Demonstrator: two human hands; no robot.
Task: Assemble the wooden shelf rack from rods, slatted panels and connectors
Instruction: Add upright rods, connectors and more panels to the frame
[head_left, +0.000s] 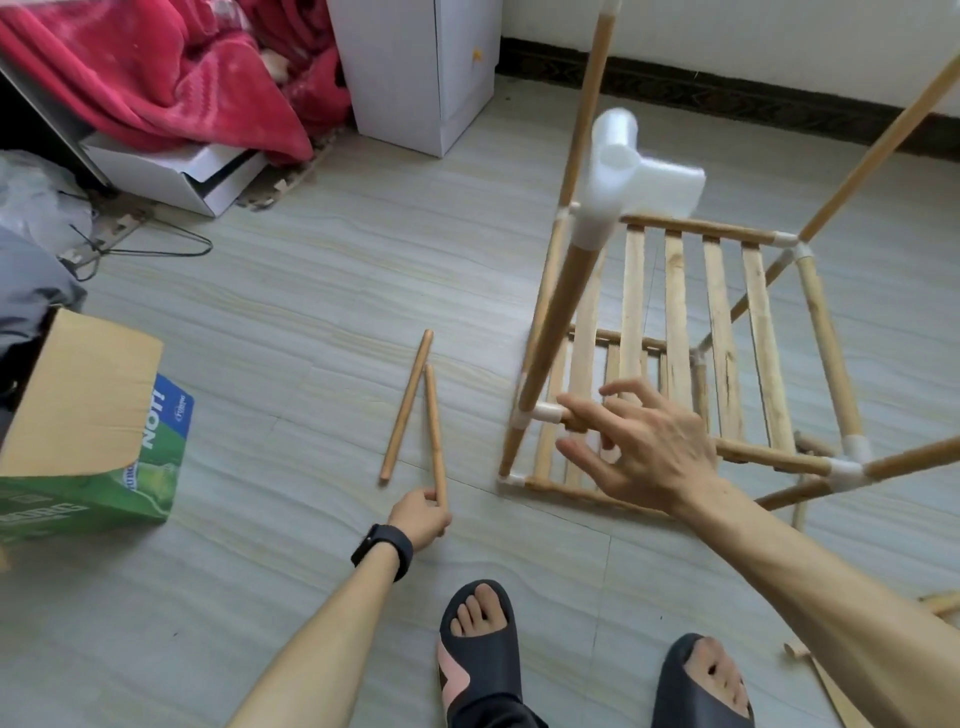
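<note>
**On the floor, one rod in hand beside a half-built rack**

At 9 o'clock in the view a cardboard box (88, 415) stands open on the floor (311, 291). A wire hanger (156, 249) and a red blanket (171, 73) lie further off toward 10 and 11 o'clock, and a white cabinet (415, 67) stands at 12. All are well apart from the work and block nothing.

Near the middle, the left grip (421, 514) is clamped on the near end of a short rod (435, 431), thumb and fingers pinching it. Its far end points to 12 o'clock, low over the floor or resting on it. Holding it by one end probably leaves the other end free to enter a socket. A loose rod (407, 405) lies just beside it at its 11 o'clock, likely the next piece.

At 3 o'clock stands the rack (826, 353), its slatted panel (675, 291) already carried between corner posts. A near upright (558, 322) tilts toward the camera, blurred, topped by a white connector (623, 171) with empty sockets. The right grip (644, 447) is apart, fingers spread over the front rail (769, 458) close to a corner connector (545, 414); whether it touches the rail I cannot tell. It looks placed to steady the frame while the rod is brought across.

That tilted upright stands between the rod and the frame's inside. Sandalled feet (480, 660) sit at 6 o'clock, and wood pieces (943, 603) lie at 4 o'clock.
</note>
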